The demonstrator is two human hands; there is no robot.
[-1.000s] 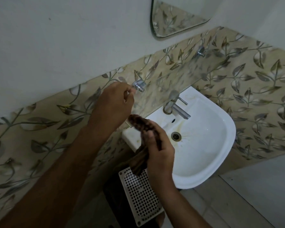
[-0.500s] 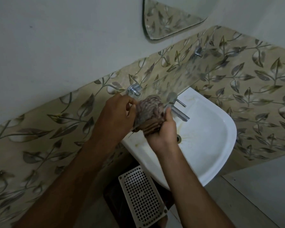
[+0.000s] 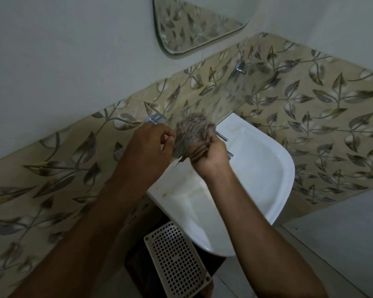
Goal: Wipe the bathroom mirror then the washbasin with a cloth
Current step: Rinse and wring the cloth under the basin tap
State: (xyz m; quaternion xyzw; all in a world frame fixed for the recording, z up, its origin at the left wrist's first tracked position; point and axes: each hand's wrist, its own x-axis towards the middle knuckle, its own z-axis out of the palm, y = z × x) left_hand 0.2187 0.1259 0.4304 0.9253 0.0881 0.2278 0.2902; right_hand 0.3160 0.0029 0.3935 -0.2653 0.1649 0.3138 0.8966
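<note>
Now that the view has tipped up, I see more mirror (image 3: 194, 24) above the grip; washbasin (image 3: 256, 179) sits just below it. Right hand (image 3: 211, 160) has raised the cloth (image 3: 192, 136), grip closed on its bunched lower end. Left hand (image 3: 149, 147) came off the wall tap (image 3: 154, 119), fingers curled, touching the cloth edge. Reads as wringing done; mirror wipe next.

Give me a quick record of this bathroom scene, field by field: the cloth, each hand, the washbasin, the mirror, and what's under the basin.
cloth: striped brown cloth, bunched, held above the washbasin's back edge
right hand: right hand gripping the cloth from below
left hand: left hand beside the cloth, fingers curled at its edge; grip unclear
washbasin: white washbasin, yellowish stains near the left rim
mirror: mirror on the wall above, untouched right now
below basin: perforated white basket
</note>
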